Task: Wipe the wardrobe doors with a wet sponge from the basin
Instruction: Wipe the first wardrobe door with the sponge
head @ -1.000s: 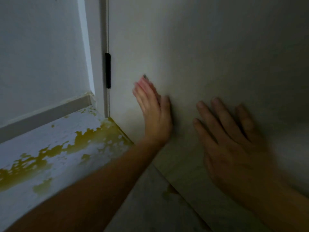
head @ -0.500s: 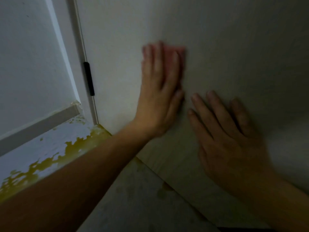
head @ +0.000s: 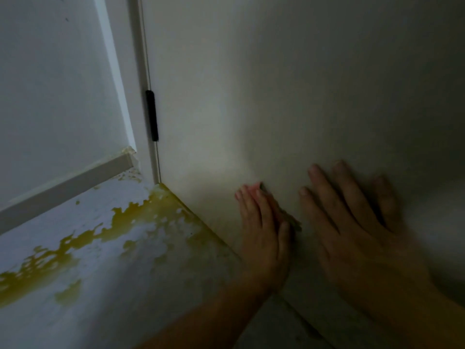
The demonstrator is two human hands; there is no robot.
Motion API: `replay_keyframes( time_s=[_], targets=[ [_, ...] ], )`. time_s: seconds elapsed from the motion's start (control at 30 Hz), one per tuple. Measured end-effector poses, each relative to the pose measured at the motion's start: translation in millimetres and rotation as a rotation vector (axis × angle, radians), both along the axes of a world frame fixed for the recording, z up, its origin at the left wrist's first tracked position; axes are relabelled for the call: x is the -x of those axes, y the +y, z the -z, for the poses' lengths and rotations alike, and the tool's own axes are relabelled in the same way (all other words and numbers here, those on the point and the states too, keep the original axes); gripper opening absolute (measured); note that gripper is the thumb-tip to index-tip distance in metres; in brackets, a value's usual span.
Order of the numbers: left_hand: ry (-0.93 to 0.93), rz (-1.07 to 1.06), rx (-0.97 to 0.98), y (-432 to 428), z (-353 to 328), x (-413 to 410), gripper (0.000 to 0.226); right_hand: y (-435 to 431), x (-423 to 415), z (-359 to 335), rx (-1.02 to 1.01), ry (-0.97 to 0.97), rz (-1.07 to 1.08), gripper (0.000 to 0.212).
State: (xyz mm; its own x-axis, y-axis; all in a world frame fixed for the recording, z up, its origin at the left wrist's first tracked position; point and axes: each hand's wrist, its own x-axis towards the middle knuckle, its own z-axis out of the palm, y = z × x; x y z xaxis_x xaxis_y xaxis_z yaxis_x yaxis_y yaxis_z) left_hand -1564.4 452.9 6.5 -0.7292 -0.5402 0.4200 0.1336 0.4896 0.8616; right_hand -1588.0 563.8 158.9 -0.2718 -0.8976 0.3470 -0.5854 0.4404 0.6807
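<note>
The pale wardrobe door (head: 276,96) fills the right and upper part of the head view, dim and in shadow. My left hand (head: 263,233) lies flat low on the door, near its bottom edge, with straight fingers pressing a pink sponge (head: 289,219) against the surface. Only the sponge's tip and right edge show beside my fingers and thumb. My right hand (head: 352,222) rests flat on the same door just to the right, fingers spread and straight, holding nothing.
A black hinge (head: 151,115) sits on the vertical seam left of the door. Beyond it stands a white panelled door (head: 50,84). Below runs a white surface (head: 100,248) with peeled paint and yellow-brown patches, meeting the wardrobe door's bottom edge.
My left hand swept the sponge up and to the right on the door, then back down to near the bottom edge. My right hand stayed flat in place.
</note>
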Motion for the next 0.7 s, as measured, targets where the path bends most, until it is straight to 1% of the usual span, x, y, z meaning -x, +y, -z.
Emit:
replay_keyframes(
  time_s=[0.07, 0.1, 0.17, 0.23, 0.27, 0.33, 0.4, 0.43, 0.47, 0.5, 0.57, 0.6, 0.63, 0.67, 0.7],
  targets=[
    [-0.085, -0.029, -0.116, -12.5, 12.5, 1.8, 0.072, 0.9, 1.0, 1.2, -0.005, -0.001, -0.014, 0.059],
    [-0.116, -0.093, -0.178, -28.4, 15.6, 9.5, 0.073, 0.2, 1.6, 3.0, -0.010, -0.004, -0.021, 0.059],
    [-0.126, -0.247, -0.359, -66.2, 13.7, 28.1, 0.067, -5.4, 2.5, 10.1, -0.037, -0.018, -0.032, 0.059],
    [-0.155, -0.311, -0.527, -87.7, 24.2, 39.4, 0.057, -14.7, 4.6, 22.4, -0.101, -0.055, -0.030, 0.061],
    [-0.190, -0.309, -0.566, -85.4, 35.0, 39.0, 0.056, -19.2, 5.7, 28.8, -0.130, -0.078, -0.027, 0.062],
    [-0.270, -0.283, -0.634, -54.8, 54.3, 27.3, 0.055, -24.8, 8.0, 40.6, -0.167, -0.099, -0.030, 0.063],
    [-0.362, -0.186, -0.576, -10.8, 64.6, 7.5, 0.059, -21.0, 8.5, 52.1, -0.199, -0.114, -0.039, 0.063],
    [-0.385, -0.153, -0.614, 5.2, 64.8, 2.9, 0.060, -17.6, 8.3, 57.2, -0.207, -0.132, -0.043, 0.062],
    [-0.408, -0.131, -0.697, 11.5, 63.4, 2.3, 0.060, -14.4, 7.3, 60.6, -0.220, -0.153, -0.040, 0.061],
    [-0.440, -0.138, -0.763, 7.4, 64.1, 5.4, 0.060, -12.2, 6.9, 62.6, -0.241, -0.176, -0.027, 0.060],
    [-0.421, -0.213, -0.822, -25.3, 68.0, 15.6, 0.062, -10.3, 7.1, 64.0, -0.255, -0.199, -0.011, 0.059],
    [-0.418, -0.299, -0.814, -47.5, 81.5, 22.2, 0.067, -10.1, 6.7, 63.3, -0.246, -0.213, -0.012, 0.060],
    [-0.438, -0.370, -0.833, -68.6, 100.2, 30.4, 0.078, -10.8, 5.5, 62.7, -0.238, -0.227, -0.015, 0.060],
    [-0.478, -0.402, -0.873, -85.5, 117.4, 35.7, 0.090, -12.1, 5.2, 61.9, -0.233, -0.232, -0.024, 0.061],
    [-0.528, -0.426, -0.923, -92.2, 132.6, 40.0, 0.097, -13.4, 5.4, 60.4, -0.237, -0.234, -0.032, 0.060]
  ],
)
